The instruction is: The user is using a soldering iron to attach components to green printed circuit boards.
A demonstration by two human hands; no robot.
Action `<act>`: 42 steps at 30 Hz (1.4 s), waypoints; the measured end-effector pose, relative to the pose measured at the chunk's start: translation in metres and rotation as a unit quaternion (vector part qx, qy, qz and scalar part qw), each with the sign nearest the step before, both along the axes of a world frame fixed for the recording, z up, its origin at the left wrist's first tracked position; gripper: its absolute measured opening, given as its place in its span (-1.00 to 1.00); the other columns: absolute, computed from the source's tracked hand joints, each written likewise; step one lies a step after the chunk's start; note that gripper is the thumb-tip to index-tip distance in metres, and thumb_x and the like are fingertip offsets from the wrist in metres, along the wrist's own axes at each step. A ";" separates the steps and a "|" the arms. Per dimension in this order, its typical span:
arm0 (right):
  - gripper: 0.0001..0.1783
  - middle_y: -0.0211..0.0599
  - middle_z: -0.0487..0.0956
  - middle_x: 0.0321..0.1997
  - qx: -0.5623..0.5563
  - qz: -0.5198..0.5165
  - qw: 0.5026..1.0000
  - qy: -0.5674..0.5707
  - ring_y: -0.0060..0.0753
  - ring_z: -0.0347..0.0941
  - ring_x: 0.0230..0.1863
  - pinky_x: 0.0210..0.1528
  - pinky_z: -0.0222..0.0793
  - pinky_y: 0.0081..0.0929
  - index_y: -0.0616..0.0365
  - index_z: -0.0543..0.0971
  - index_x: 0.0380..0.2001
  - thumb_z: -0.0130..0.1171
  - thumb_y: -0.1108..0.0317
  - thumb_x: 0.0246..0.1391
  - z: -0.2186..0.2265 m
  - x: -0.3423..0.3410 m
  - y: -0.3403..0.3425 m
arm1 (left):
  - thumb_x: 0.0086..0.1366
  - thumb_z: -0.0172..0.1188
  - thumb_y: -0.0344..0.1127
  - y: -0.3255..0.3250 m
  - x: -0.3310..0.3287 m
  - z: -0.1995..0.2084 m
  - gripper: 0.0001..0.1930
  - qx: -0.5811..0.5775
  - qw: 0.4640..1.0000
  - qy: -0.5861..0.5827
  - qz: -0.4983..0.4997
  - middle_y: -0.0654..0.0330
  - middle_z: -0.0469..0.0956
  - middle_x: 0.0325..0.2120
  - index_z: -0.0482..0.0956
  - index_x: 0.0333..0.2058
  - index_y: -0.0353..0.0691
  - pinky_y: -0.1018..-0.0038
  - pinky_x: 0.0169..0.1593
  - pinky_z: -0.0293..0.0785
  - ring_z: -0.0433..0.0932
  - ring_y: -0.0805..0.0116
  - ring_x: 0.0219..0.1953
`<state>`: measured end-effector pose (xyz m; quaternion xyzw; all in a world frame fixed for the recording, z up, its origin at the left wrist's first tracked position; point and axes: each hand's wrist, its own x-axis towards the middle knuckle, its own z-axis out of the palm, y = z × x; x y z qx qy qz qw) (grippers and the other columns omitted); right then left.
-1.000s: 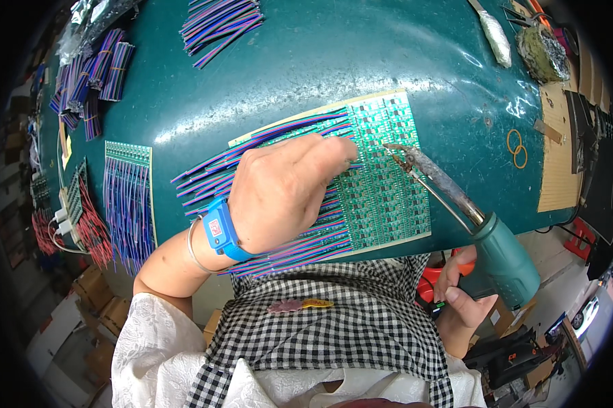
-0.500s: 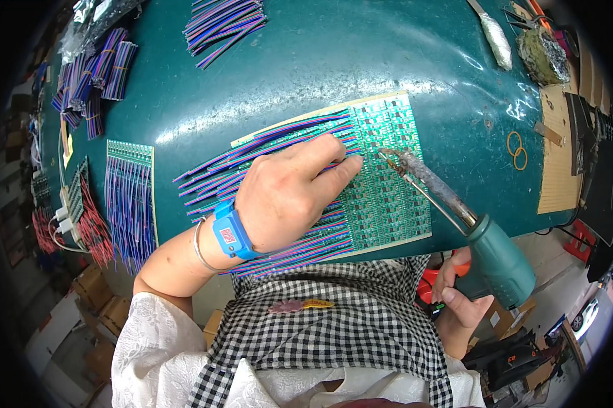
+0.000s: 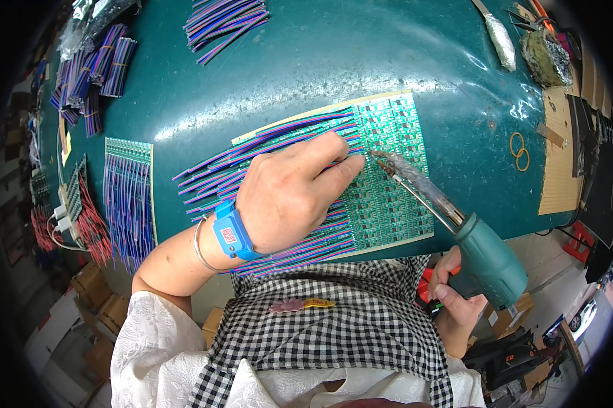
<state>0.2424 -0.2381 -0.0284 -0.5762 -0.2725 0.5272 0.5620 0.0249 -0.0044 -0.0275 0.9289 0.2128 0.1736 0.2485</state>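
A panel of small green circuit boards (image 3: 388,204) lies on the table in front of me. Rows of blue, pink and black ribbon wires (image 3: 214,165) run off its left part. My left hand (image 3: 283,190), wearing a blue wrist strap, rests over these wires with thumb and forefinger pinched on a wire end at the boards; the fingers mostly cover that wire. My right hand (image 3: 456,306) is wrapped round the handle of a green soldering gun (image 3: 493,262). Its dark, tilted tip reaches the boards just right of my left fingertips.
Left of me lies a second wired panel (image 3: 129,151), beside boards with red wires (image 3: 92,224). Bundled wires (image 3: 116,64) sit at the far left, a loose wire pile (image 3: 226,24) at the back. Rubber bands (image 3: 519,151) and cardboard (image 3: 558,177) are on the right.
The soldering gun has moved slightly left, bringing its tip closer to my left fingertips. My left hand keeps its pinch with hardly any movement.
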 end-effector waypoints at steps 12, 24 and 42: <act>-0.42 -0.21 0.39 -0.48 -0.005 -0.049 0.996 0.070 -0.42 0.34 -0.67 -0.65 0.37 -0.49 0.43 0.34 -0.03 0.29 0.52 -0.17 0.009 -0.001 0.003 | -0.05 0.21 -0.60 -0.001 0.000 0.001 -0.61 0.009 1.000 0.006 -0.001 0.15 0.50 -0.34 0.67 -0.16 -0.30 0.39 -0.46 0.54 0.57 0.26 -0.46; -0.55 -0.20 0.37 -0.51 0.007 -0.018 1.000 0.016 -0.41 0.34 -0.66 -0.66 0.35 -0.50 0.35 0.36 -0.19 0.31 0.55 -0.17 -0.001 -0.001 -0.001 | -0.07 0.24 -0.55 -0.005 0.001 0.000 -0.62 0.038 0.999 0.017 -0.004 0.15 0.50 -0.36 0.66 -0.17 -0.34 0.39 -0.44 0.52 0.56 0.24 -0.44; -0.41 -0.23 0.39 -0.52 -0.007 -0.050 0.998 0.045 -0.42 0.34 -0.68 -0.67 0.36 -0.49 0.44 0.35 -0.03 0.32 0.48 -0.17 0.007 0.000 -0.001 | -0.12 0.25 -0.56 -0.007 0.000 -0.002 -0.59 0.089 0.996 0.023 -0.010 0.18 0.49 -0.36 0.67 -0.18 -0.33 0.42 -0.52 0.48 0.54 0.32 -0.49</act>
